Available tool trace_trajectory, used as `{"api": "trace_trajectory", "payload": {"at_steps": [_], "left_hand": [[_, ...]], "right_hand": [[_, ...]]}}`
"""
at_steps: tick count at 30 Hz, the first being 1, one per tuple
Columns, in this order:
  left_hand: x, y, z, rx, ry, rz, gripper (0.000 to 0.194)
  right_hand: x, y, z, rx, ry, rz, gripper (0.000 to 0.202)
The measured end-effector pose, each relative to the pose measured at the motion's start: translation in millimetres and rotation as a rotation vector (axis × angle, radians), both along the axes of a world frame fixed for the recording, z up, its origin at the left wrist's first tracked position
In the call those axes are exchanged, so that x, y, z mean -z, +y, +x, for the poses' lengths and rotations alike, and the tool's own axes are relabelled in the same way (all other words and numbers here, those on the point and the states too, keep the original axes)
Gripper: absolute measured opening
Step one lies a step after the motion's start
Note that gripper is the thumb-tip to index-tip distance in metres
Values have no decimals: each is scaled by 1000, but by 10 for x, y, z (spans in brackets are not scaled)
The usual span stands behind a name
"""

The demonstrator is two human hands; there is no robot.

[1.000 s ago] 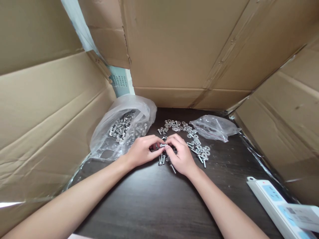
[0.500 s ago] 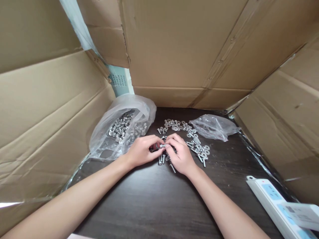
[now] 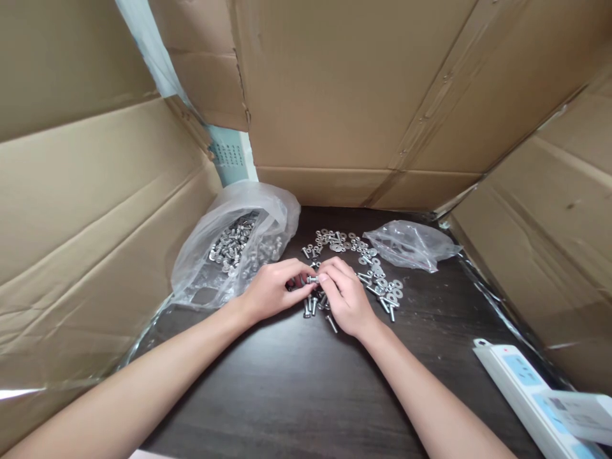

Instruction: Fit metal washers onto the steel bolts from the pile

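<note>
A small silver bolt (image 3: 312, 279) lies crosswise between the fingertips of both hands. My left hand (image 3: 272, 288) is closed on its left end, thumb below and fingers above. At the other end, my right hand (image 3: 345, 294) pinches with thumb and forefinger; whether a nut or washer sits there is hidden by the fingers. Right under the hands are several loose bolts (image 3: 313, 306), and one more bolt (image 3: 331, 323) lies just below the right palm. Beyond the right hand, flat washers (image 3: 394, 292), bolts and nuts are scattered in a curved band.
A clear plastic bag (image 3: 282, 204) full of metal hardware lies open at the left. A smaller crumpled bag (image 3: 411, 245) rests at the back right. Cardboard walls (image 3: 354, 95) enclose the dark table (image 3: 268, 395). A white power strip (image 3: 519, 382) with a plug stands at the front right.
The right thumb and fingertips have shifted slightly around the bolt's end. Both hands otherwise stay in place, and the scattered hardware looks the same.
</note>
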State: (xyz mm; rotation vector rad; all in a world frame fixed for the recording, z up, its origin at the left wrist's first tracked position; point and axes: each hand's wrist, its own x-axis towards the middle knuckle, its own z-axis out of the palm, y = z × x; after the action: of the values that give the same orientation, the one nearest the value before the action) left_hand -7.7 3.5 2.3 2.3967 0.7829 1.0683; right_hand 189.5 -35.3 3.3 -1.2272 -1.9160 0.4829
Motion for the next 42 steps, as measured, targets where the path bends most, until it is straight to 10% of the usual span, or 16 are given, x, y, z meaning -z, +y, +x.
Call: {"api": "trace_trajectory", "payload": {"at_steps": [42], "left_hand": [[4,2,-2,2,5,25,11]], "right_hand": [[-5,-2,7,-21,4,-25,17]]}}
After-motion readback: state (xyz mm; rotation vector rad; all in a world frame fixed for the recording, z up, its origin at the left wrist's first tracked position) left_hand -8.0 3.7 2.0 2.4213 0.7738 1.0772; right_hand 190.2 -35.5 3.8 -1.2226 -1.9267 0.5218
